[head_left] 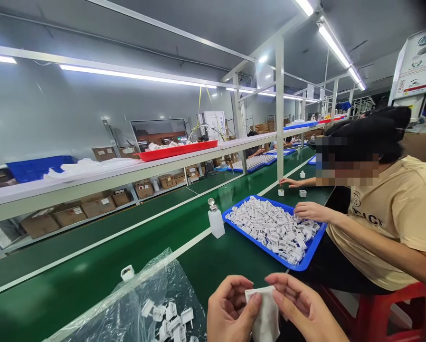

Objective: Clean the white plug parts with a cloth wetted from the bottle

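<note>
Carefully, left hand point(231, 309) and right hand point(304, 304) pinch soft white cloth point(264, 316) in narrow grip, holding it clear of green worktop point(230, 270).

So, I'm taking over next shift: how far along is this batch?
Looks done: a few white plastic parts lie in the clear plastic bag, though I can't confirm they're finished. In hand: the left hand and right hand hold a white cloth. Left: the blue tray is heaped with more parts.
</note>
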`<state>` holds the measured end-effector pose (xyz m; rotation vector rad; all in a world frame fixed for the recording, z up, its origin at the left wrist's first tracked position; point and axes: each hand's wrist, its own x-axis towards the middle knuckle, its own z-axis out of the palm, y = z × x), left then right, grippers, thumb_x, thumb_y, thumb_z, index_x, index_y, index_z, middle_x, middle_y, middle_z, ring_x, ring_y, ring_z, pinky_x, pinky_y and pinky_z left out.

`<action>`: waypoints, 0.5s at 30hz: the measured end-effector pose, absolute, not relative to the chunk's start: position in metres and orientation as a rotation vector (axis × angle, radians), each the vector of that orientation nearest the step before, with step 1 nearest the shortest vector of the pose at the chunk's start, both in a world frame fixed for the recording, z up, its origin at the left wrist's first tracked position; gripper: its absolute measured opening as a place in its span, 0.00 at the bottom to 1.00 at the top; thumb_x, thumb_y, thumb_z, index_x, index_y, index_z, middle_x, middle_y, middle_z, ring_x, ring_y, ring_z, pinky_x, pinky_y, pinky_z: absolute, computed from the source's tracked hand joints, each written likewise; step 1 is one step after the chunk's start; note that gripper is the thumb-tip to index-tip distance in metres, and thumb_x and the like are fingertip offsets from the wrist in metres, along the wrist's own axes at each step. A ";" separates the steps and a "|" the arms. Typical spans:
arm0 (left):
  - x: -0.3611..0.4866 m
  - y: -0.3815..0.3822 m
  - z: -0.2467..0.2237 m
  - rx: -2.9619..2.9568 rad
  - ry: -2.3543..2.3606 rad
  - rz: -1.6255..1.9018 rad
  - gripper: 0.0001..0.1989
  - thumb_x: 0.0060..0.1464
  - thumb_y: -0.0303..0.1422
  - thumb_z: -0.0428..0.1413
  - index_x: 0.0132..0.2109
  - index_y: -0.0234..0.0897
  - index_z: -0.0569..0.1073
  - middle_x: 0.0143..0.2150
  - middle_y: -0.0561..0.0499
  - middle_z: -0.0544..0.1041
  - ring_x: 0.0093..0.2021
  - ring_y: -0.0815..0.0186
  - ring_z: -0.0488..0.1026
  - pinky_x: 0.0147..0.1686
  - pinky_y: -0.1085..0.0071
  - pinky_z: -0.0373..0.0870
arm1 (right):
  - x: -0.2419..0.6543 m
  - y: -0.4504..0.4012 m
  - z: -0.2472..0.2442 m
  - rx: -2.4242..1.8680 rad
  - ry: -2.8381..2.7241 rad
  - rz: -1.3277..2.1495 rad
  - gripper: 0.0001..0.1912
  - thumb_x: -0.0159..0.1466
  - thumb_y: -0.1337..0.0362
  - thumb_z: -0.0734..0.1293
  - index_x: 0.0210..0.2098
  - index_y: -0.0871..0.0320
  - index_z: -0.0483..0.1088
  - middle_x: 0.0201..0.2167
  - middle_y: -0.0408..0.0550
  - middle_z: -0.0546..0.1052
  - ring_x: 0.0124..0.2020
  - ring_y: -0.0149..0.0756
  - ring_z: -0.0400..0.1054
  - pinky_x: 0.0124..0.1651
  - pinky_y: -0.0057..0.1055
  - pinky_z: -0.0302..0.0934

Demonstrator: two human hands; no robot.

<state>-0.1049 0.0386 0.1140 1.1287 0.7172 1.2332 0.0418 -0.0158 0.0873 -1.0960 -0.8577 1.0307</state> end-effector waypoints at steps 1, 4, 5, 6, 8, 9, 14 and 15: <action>-0.105 0.038 0.114 1.130 0.712 1.228 0.19 0.37 0.41 0.76 0.33 0.34 0.80 0.27 0.48 0.81 0.24 0.71 0.75 0.25 0.80 0.68 | 0.041 -0.016 0.087 -1.074 -0.857 1.081 0.27 0.56 0.42 0.76 0.47 0.54 0.80 0.44 0.52 0.83 0.47 0.47 0.77 0.51 0.35 0.69; -0.105 0.037 0.112 1.144 0.702 1.214 0.20 0.38 0.41 0.76 0.33 0.33 0.80 0.26 0.49 0.81 0.23 0.72 0.74 0.24 0.80 0.66 | 0.039 -0.015 0.084 -0.995 -0.830 1.204 0.28 0.55 0.43 0.77 0.46 0.56 0.81 0.41 0.53 0.84 0.44 0.44 0.77 0.47 0.34 0.69; -0.105 0.037 0.111 1.148 0.697 1.212 0.20 0.38 0.41 0.76 0.33 0.33 0.80 0.26 0.49 0.80 0.23 0.73 0.73 0.24 0.81 0.65 | 0.038 -0.015 0.084 -0.968 -0.828 1.219 0.25 0.55 0.44 0.77 0.42 0.57 0.82 0.36 0.51 0.83 0.39 0.41 0.76 0.42 0.32 0.68; -0.105 0.037 0.110 1.153 0.693 1.209 0.20 0.38 0.41 0.76 0.33 0.33 0.80 0.25 0.49 0.80 0.22 0.73 0.72 0.24 0.81 0.64 | 0.038 -0.016 0.084 -0.950 -0.839 1.217 0.23 0.56 0.44 0.77 0.37 0.58 0.81 0.31 0.49 0.82 0.34 0.37 0.74 0.38 0.29 0.65; -0.105 0.037 0.108 1.158 0.687 1.203 0.20 0.38 0.41 0.76 0.33 0.33 0.80 0.26 0.49 0.81 0.22 0.74 0.72 0.24 0.81 0.63 | 0.037 -0.016 0.086 -0.949 -0.911 1.194 0.21 0.58 0.45 0.77 0.31 0.59 0.80 0.25 0.45 0.77 0.29 0.32 0.68 0.34 0.26 0.61; -0.105 0.037 0.108 1.162 0.685 1.200 0.20 0.38 0.42 0.76 0.34 0.33 0.80 0.26 0.49 0.81 0.22 0.74 0.72 0.24 0.81 0.63 | 0.037 -0.017 0.086 -0.969 -0.942 1.163 0.21 0.58 0.45 0.76 0.30 0.59 0.79 0.26 0.44 0.76 0.29 0.32 0.67 0.34 0.26 0.60; -0.109 0.039 0.108 1.224 0.721 1.232 0.20 0.42 0.45 0.73 0.34 0.34 0.80 0.27 0.48 0.81 0.23 0.74 0.72 0.24 0.81 0.64 | 0.034 -0.014 0.088 -1.046 -0.964 1.082 0.21 0.62 0.43 0.72 0.35 0.56 0.75 0.31 0.43 0.74 0.35 0.35 0.66 0.39 0.28 0.62; -0.110 0.040 0.108 1.236 0.741 1.242 0.21 0.42 0.46 0.73 0.34 0.34 0.80 0.28 0.48 0.81 0.24 0.73 0.72 0.25 0.81 0.64 | 0.033 -0.012 0.087 -1.026 -0.977 1.098 0.21 0.63 0.43 0.71 0.34 0.57 0.74 0.29 0.42 0.73 0.33 0.34 0.65 0.38 0.28 0.62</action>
